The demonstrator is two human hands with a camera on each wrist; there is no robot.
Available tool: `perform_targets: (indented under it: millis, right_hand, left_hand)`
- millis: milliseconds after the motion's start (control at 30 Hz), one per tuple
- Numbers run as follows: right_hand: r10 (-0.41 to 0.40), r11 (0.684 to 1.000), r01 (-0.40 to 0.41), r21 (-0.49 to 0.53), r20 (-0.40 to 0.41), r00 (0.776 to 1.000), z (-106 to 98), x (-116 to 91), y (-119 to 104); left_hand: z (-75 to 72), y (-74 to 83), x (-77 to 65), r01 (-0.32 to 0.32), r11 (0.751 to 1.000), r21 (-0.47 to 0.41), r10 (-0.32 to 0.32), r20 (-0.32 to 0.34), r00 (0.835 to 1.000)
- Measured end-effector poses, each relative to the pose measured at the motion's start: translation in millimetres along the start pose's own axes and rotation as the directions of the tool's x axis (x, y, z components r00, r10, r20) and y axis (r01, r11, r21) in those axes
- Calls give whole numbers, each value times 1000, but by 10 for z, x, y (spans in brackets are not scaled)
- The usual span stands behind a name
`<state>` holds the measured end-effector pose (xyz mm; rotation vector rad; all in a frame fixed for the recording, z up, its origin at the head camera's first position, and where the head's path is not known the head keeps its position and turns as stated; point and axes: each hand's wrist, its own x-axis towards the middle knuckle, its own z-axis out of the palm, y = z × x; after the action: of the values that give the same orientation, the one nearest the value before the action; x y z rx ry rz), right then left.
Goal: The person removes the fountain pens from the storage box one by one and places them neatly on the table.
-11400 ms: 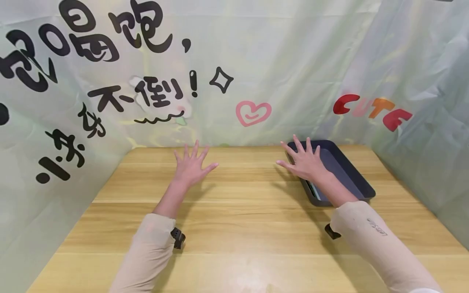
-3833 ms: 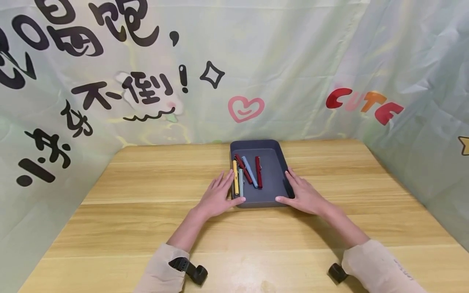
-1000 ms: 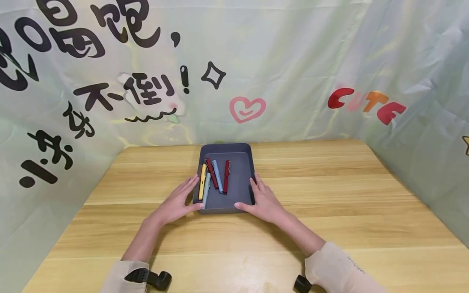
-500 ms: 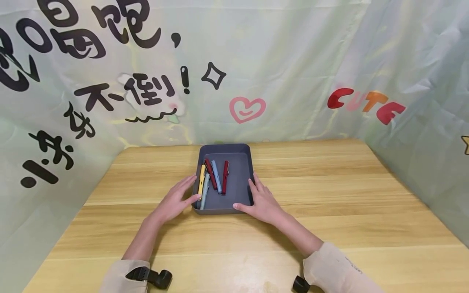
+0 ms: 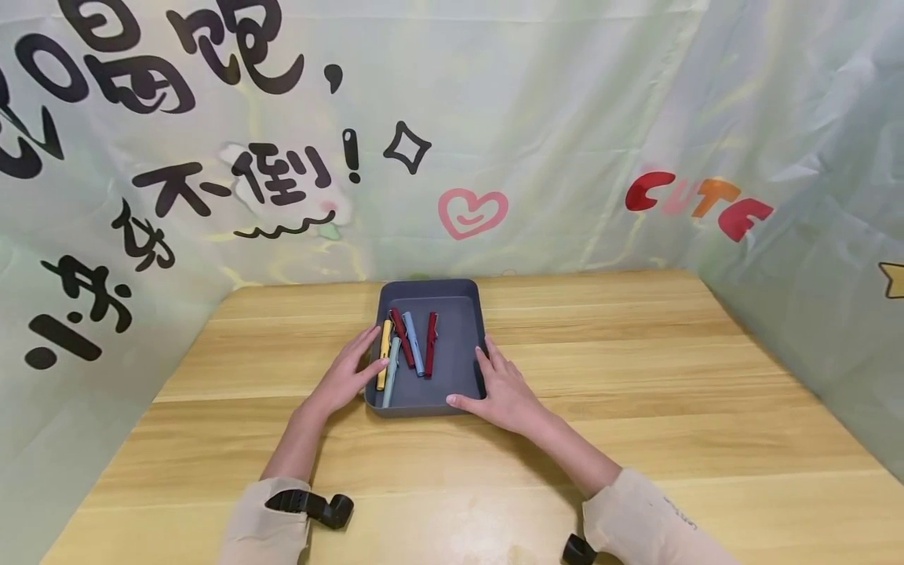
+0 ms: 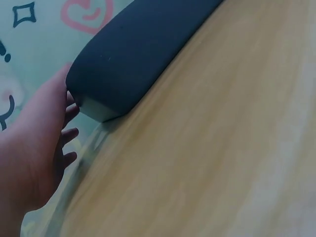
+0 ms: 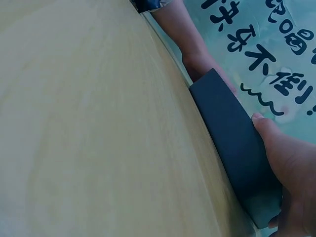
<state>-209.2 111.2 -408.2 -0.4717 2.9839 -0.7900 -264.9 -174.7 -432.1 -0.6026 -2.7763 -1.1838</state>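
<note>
A dark blue-grey tray [image 5: 455, 392] lies on the table in the head view. Several pens are inside, towards its left: a yellow pen [image 5: 384, 353], a pale green pen [image 5: 391, 373], a blue pen [image 5: 413, 344], a dark red pen [image 5: 401, 337] and another red pen [image 5: 431, 345]. My left hand [image 5: 342, 377] holds the tray's left wall, fingers outside and thumb over the rim near the yellow pen. With its thumb at the near rim and fingers along the right wall, my right hand [image 5: 504, 392] holds the near right corner. Both wrist views show the tray's outer wall.
The wooden table [image 5: 636, 353] extends around the tray. A printed cloth [image 5: 565, 118] hangs behind and at both sides. Wrist-worn cameras sit at the left sleeve [image 5: 261, 518] and right sleeve [image 5: 643, 510].
The tray came from the table's right side to the middle, then left, between both hands. Over the last second it stays nearly still, while my left thumb shifts from the near rim in over the pens.
</note>
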Motion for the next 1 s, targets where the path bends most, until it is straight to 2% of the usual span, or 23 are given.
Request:
perform_targets:
  millis: [233, 533, 633, 867, 1000]
  right_hand:
    - [-35, 999, 35, -8, -29, 999, -49, 17, -8]
    - [-163, 986, 167, 11, -175, 971, -178, 253, -165]
    - [-158, 983, 172, 68, -168, 973, -174, 378, -215]
    - [-85, 964, 97, 246, -60, 995, -74, 644, -262]
    - [-58, 958, 64, 280, -30, 998, -6, 770, -273]
  left_hand:
    - [-26, -8, -9, -1, 1000, 12, 1, 14, 1000]
    - [-29, -43, -20, -3, 1000, -16, 3, 6, 1000]
    - [-20, -46, -13, -8, 1000, -16, 8, 4, 1000]
    - [-7, -39, -14, -31, 999, -24, 31, 9, 999]
    - [-4, -49, -16, -20, 999, -31, 21, 6, 1000]
